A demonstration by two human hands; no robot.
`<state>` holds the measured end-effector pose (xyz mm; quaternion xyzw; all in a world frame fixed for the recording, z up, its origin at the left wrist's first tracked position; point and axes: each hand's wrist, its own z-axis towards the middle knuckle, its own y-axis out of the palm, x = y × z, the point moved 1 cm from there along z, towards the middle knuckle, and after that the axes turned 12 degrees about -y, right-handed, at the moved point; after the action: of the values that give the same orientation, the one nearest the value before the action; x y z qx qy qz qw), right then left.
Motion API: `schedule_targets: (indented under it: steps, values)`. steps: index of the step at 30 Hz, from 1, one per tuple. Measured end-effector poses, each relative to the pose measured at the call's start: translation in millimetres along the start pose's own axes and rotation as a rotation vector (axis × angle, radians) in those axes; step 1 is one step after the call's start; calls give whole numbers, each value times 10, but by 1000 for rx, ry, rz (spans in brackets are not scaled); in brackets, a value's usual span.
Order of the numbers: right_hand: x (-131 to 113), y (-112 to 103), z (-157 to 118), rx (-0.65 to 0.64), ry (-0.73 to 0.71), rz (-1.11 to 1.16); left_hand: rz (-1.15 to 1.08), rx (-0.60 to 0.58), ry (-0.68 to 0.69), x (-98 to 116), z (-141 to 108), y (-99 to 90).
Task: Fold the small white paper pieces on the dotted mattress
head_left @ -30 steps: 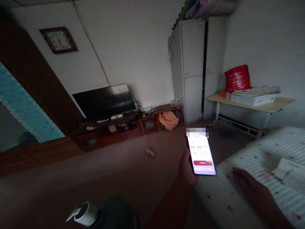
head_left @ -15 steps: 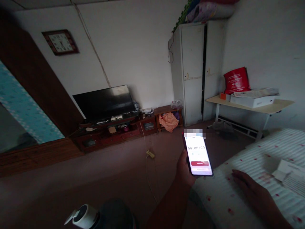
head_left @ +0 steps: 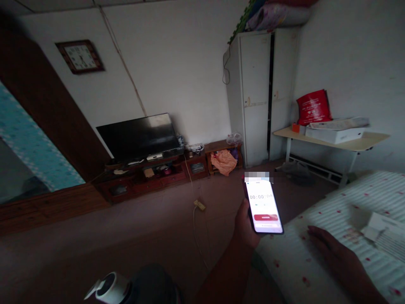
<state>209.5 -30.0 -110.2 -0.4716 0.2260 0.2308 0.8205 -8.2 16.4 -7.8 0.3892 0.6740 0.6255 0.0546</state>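
Note:
A phone [head_left: 265,207] with a lit white screen, a row of zeros and a red button is upright in my left hand [head_left: 246,226], whose fingers wrap round its lower left side. My right hand [head_left: 335,251] is at the lower right, over the pale quilted bed cover [head_left: 291,249] with red dots. Its fingers are stretched out, close together, and it holds nothing. Right of that hand, a white printed paper [head_left: 387,236] lies on the bed.
A television [head_left: 139,137] stands on a low wooden cabinet [head_left: 171,179]. Farther right are a grey locker [head_left: 256,93] and a small table [head_left: 373,141] with a red bag [head_left: 314,107]. A power strip [head_left: 199,205] with a cord lies on the floor.

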Motion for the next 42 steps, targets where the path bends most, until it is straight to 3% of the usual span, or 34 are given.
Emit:
schedule_targets:
  steps: [3,16,37,42]
  values:
    - [15,9,-2,-69,21,65,6,21,-10,-2,-14,12]
    - [-60,-35,7,-113,71,115,21,17,-20,-10,9,-41]
    - [-89,-53,-11,-95,37,76,-7,46,-6,-29,-18,27]
    - [-75,-36,20,-114,35,39,21,99,-15,159,-25,-77]
